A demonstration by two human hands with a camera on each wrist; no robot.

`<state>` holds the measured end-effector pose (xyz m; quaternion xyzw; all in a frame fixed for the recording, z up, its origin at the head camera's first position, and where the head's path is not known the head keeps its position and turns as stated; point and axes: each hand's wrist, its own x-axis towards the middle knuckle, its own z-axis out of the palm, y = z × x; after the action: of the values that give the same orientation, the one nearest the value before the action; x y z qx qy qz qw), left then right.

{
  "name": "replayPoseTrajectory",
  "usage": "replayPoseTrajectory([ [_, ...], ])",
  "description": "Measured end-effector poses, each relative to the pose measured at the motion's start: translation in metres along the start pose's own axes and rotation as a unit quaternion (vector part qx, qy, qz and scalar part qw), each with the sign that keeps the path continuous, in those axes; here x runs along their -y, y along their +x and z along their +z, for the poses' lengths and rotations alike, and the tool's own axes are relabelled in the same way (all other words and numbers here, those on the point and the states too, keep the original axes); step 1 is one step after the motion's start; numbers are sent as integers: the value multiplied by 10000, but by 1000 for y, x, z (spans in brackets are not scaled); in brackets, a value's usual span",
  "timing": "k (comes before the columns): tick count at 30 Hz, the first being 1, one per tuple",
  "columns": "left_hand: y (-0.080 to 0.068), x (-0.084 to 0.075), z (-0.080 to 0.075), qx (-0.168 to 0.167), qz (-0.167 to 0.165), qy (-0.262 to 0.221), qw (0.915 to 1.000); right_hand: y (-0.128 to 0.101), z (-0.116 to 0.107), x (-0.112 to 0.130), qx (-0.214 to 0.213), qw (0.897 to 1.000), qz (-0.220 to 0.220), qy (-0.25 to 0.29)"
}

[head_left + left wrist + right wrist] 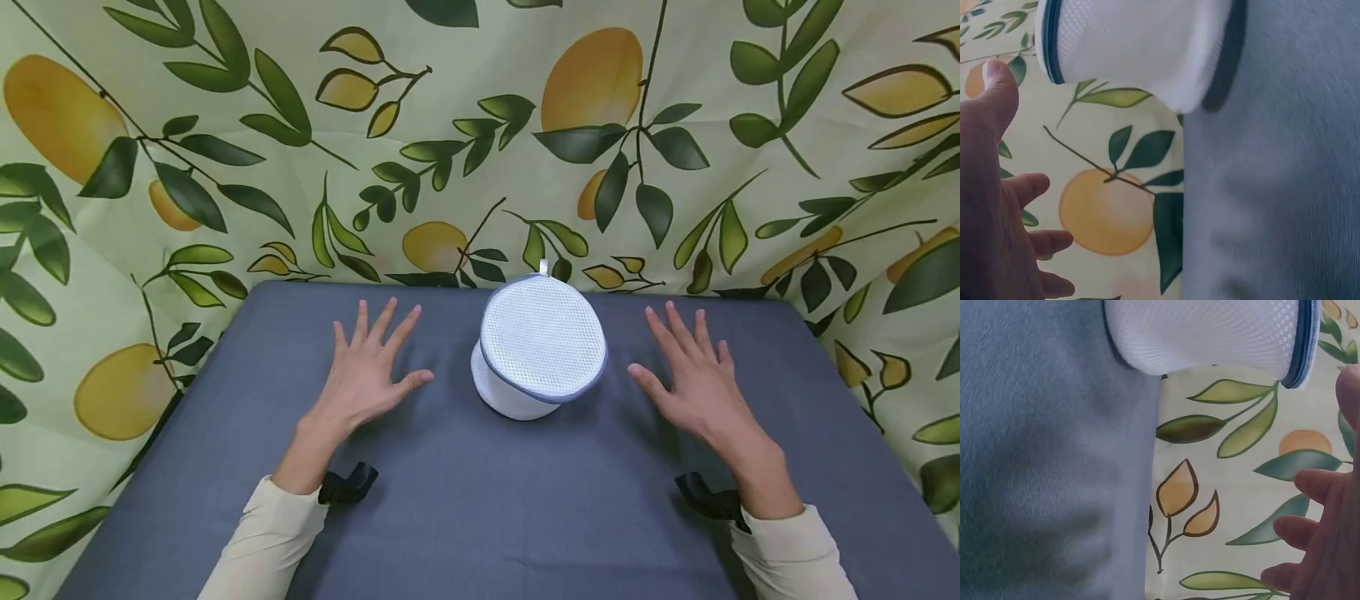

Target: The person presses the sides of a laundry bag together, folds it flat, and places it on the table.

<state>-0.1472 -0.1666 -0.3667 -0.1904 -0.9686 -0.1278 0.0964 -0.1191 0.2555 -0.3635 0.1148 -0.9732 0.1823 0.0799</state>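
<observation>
Forearms (266,537) reach forward in the head view; the left hand (363,375) and right hand (697,387) hover above the blue-grey table (517,508), fingers (363,321) straight and spread, thumbs (414,382) inward. A white mesh bag (543,337) stands on it between them, touching neither. Left wrist view: separated fingers extend below the thumb, clear of the bag. Right wrist view: likewise, hand partly cut off.
</observation>
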Motion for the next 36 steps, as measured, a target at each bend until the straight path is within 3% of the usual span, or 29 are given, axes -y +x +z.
replayPoseTrajectory([
  [8, 7, -6, 9, -97, 38, -690, 9976, -1, 3, 5, -156, 9980, 69, 600],
  [14, 9, -9, 10, -93, -96, -898, 9959, 2, 7, 8, -121, 9936, 18, 1122],
  [19, 7, -14, 11, 86, -134, -1148, 9933, 9, 11, 11, -155, 9904, -168, 1361],
  [27, 9, -21, 14, -226, -405, -1544, 9869, 15, 18, 19, -200, 9860, -252, 1634],
  [30, 11, -25, 16, -199, -558, -1684, 9839, 18, 20, 25, -166, 9844, -262, 1734],
  [36, 14, -37, 18, -159, -484, -1896, 9805, 21, 21, 30, -88, 9832, -278, 1803],
])
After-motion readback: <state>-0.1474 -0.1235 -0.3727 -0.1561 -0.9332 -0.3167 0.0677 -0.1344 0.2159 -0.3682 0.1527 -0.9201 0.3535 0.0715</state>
